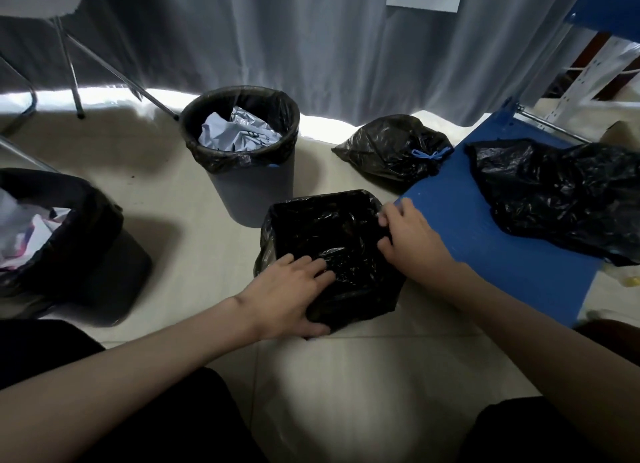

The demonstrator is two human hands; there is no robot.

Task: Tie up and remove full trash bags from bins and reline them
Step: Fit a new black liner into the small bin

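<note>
A small square bin (360,303) stands on the floor in front of me, lined with a black bag (325,227) folded over its rim. My left hand (291,296) holds the near rim, thumb outside, fingers lying on the liner inside. My right hand (408,237) grips the liner at the bin's right rim with curled fingers. A tied black bag (388,147) with a blue drawstring lies on the floor behind. A round grey bin (256,192) with a black liner holds crumpled paper. At the left, a black bin (104,265) is also full of paper.
A blue board (485,255) lies to the right with loose black bags (561,199) on it. A grey curtain (277,40) hangs behind the bins. Metal chair legs (72,75) stand at the back left, blue shelving (609,9) at the back right.
</note>
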